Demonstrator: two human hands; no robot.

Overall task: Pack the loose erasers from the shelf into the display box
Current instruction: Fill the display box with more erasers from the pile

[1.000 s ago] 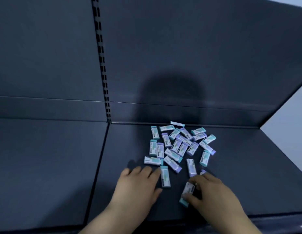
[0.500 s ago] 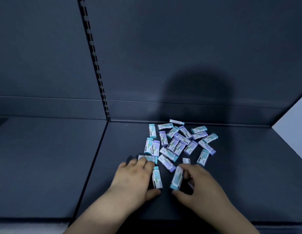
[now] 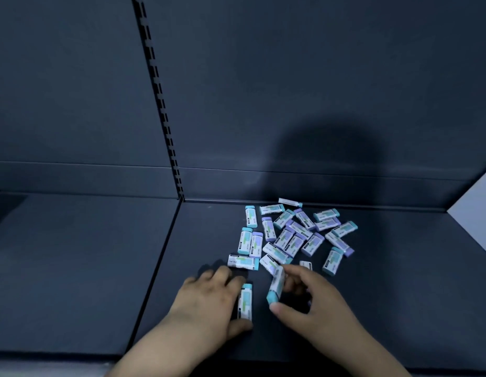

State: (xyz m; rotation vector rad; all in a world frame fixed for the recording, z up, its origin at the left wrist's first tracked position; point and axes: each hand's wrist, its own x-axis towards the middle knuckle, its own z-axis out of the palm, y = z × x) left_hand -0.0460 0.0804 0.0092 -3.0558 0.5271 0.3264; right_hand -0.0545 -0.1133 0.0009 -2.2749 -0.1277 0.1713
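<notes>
Right hand (image 3: 318,300), lower centre-right of frame: fingers (image 3: 289,270) curled in, forefinger tip on the far end of a teal-tipped eraser (image 3: 276,285), thumb under its near, teal end. A narrow pinch, end to end. The eraser is tipped up on edge, teal end toward me, its far end just beside the nearest of the pile. My other fingers on this hand are bent loosely behind it; whether they touch the shelf I cannot tell.

Left hand (image 3: 209,300), lower centre: palm down, fingers bent and close together, tips down at the shelf. A second eraser (image 3: 245,302) lies flat along the forefinger side, teal end away from me, thumb tip at its near end. Touching, yes; gripped or only bracketed, I cannot tell.

Loose erasers (image 3: 291,235): a scatter just beyond both hands, centre-right of frame, reaching back to the rear edge of the shelf. White sleeves, teal or lilac ends, lying flat at all angles, several touching or overlapping. One lies crosswise just beyond my left fingertips.

Shelf (image 3: 399,295): dark, flat, carries everything. A seam runs down its left side, with another dark shelf section (image 3: 73,254) beyond. Dark back panel (image 3: 318,77) behind, slotted upright (image 3: 160,104) in the upper left, a rounded shadow (image 3: 326,159) above the pile. Pale wall (image 3: 478,208) at the right edge.
</notes>
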